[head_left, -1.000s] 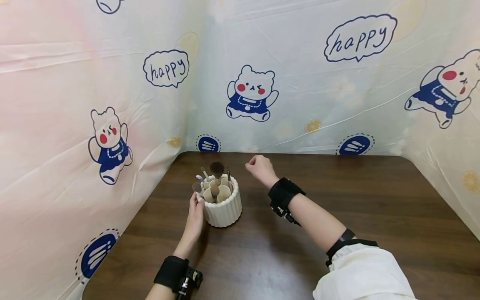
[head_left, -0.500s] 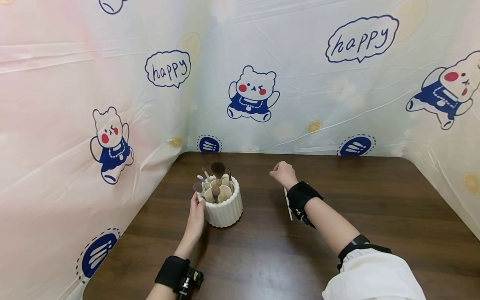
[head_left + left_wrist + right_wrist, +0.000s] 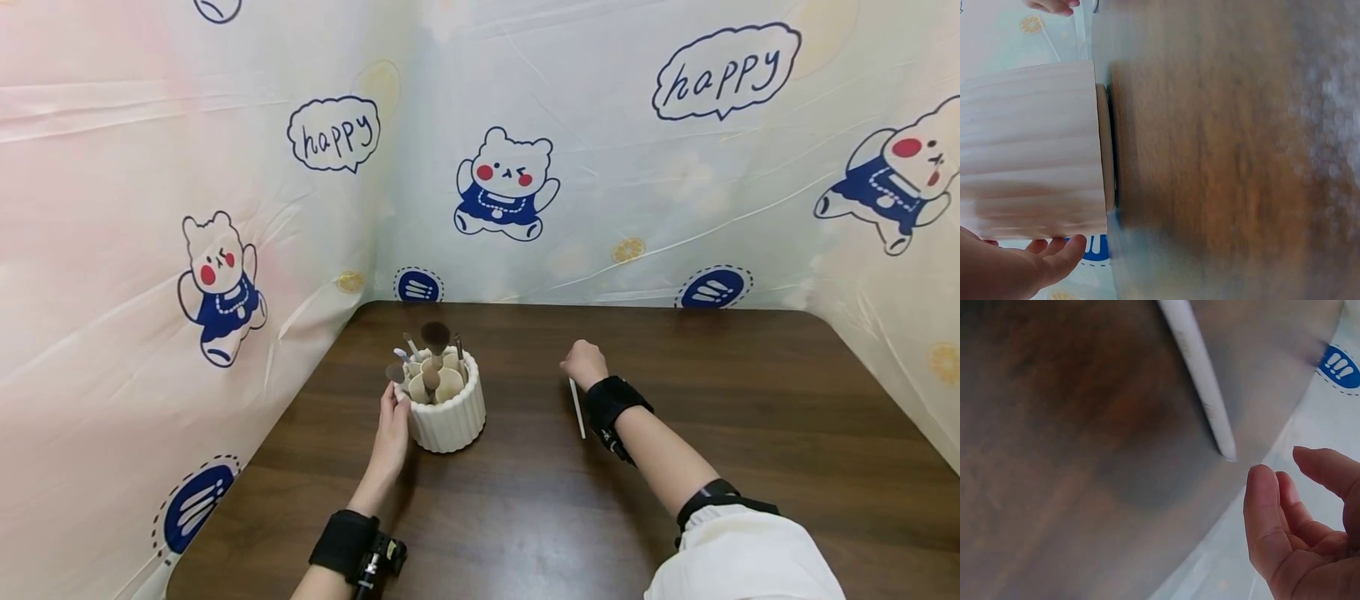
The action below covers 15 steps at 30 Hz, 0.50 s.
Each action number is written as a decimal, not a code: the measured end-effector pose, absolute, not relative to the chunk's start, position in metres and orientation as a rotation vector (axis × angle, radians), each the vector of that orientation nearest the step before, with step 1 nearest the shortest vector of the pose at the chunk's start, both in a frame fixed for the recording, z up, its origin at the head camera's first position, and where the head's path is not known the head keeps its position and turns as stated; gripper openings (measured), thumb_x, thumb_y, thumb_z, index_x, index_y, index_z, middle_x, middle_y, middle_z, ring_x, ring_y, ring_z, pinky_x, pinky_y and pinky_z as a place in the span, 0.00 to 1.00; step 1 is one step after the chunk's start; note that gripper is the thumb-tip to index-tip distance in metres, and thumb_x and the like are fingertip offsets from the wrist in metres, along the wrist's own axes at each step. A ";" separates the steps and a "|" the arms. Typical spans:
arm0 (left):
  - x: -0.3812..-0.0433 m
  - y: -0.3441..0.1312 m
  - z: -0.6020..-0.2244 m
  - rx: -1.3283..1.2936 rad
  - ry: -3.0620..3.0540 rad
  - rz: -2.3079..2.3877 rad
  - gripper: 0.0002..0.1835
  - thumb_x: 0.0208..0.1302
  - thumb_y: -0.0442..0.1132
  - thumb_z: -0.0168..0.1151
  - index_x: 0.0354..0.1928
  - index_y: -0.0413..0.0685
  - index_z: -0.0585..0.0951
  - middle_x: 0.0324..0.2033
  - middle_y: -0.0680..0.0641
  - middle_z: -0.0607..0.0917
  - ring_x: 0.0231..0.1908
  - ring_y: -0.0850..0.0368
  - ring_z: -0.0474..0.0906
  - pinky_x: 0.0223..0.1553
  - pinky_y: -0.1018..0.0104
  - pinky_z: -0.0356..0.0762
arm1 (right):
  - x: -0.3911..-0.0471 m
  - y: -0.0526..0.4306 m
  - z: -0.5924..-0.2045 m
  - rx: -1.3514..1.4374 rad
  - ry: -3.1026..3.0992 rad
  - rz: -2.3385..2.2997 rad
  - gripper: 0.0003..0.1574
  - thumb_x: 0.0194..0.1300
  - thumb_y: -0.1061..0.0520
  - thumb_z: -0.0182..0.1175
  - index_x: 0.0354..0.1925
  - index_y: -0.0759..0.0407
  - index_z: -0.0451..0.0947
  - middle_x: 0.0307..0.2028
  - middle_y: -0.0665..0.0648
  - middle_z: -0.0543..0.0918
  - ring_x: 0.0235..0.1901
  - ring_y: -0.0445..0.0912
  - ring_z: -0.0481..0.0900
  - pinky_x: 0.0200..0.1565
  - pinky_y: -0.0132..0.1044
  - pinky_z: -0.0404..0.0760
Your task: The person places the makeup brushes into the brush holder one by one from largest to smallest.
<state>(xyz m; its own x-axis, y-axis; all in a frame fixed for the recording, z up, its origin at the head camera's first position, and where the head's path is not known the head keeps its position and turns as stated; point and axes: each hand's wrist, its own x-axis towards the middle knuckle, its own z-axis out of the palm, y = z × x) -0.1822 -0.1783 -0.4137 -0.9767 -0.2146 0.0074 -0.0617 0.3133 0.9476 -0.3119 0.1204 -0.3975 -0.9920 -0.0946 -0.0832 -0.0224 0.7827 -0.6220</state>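
A white ribbed brush holder (image 3: 447, 423) stands upright on the table with several makeup brushes (image 3: 435, 337) in its compartments. My left hand (image 3: 390, 437) rests against the holder's left side; in the left wrist view, fairly straight fingers (image 3: 1072, 250) touch its wall (image 3: 1032, 150). Farther right, a slim white stick (image 3: 577, 408) lies on the tabletop. At its far end is my right hand (image 3: 585, 362). The right wrist view shows the thumb and fingers (image 3: 1263, 506) apart, holding nothing, close to the tip of the white stick (image 3: 1200, 378).
The dark wooden table (image 3: 720, 400) extends to the right and toward me. A printed curtain (image 3: 600, 167) with bears and lettering hangs around its back and sides. Black straps with small cameras (image 3: 367, 562) sit on both wrists.
My right hand has moved right, away from the brush holder, then slightly nearer to me. The white stick, hidden at first, now shows. My left hand has stayed at the holder.
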 end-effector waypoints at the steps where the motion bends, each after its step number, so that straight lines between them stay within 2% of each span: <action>1: -0.182 -0.178 -0.414 0.254 -2.435 -1.748 0.33 0.75 0.46 0.33 0.74 0.39 0.41 0.74 0.34 0.45 0.74 0.40 0.42 0.74 0.45 0.43 | -0.312 0.120 -0.400 -0.080 2.875 -0.987 0.29 0.62 0.63 0.56 0.09 0.52 0.58 0.09 0.47 0.56 0.14 0.41 0.57 0.26 0.33 0.62; 4: -0.182 -0.178 -0.413 0.253 -2.434 -1.752 0.33 0.75 0.46 0.33 0.75 0.40 0.41 0.74 0.35 0.45 0.74 0.41 0.41 0.74 0.46 0.43 | -0.312 0.120 -0.404 -0.044 2.913 -0.957 0.26 0.61 0.63 0.57 0.10 0.53 0.61 0.10 0.47 0.61 0.16 0.43 0.62 0.27 0.33 0.65; 9: -0.182 -0.178 -0.414 0.236 -2.430 -1.745 0.33 0.75 0.45 0.33 0.74 0.39 0.41 0.74 0.33 0.46 0.74 0.39 0.42 0.74 0.45 0.43 | -0.312 0.119 -0.410 -0.025 2.914 -0.931 0.26 0.63 0.62 0.58 0.11 0.55 0.61 0.11 0.50 0.63 0.16 0.44 0.64 0.25 0.34 0.65; 12: -0.182 -0.178 -0.414 0.224 -2.429 -1.744 0.33 0.75 0.45 0.33 0.74 0.39 0.41 0.74 0.33 0.47 0.74 0.39 0.43 0.74 0.45 0.43 | -0.311 0.119 -0.414 0.000 2.904 -0.926 0.21 0.63 0.60 0.60 0.15 0.60 0.69 0.14 0.56 0.72 0.18 0.47 0.71 0.25 0.35 0.68; 15: -0.181 -0.178 -0.414 0.220 -2.432 -1.746 0.33 0.75 0.45 0.33 0.74 0.39 0.40 0.73 0.32 0.47 0.74 0.39 0.43 0.73 0.44 0.44 | -0.311 0.119 -0.418 0.015 2.922 -0.910 0.14 0.62 0.59 0.61 0.22 0.66 0.77 0.22 0.62 0.81 0.22 0.51 0.78 0.28 0.37 0.74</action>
<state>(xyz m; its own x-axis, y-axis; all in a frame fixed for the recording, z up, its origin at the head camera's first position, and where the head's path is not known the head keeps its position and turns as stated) -0.1815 -0.1782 -0.4138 -0.9796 -0.1992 0.0278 -0.0373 0.3158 0.9481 -0.3111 0.1194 -0.4175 -0.9966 -0.0151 -0.0806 0.0333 0.8234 -0.5665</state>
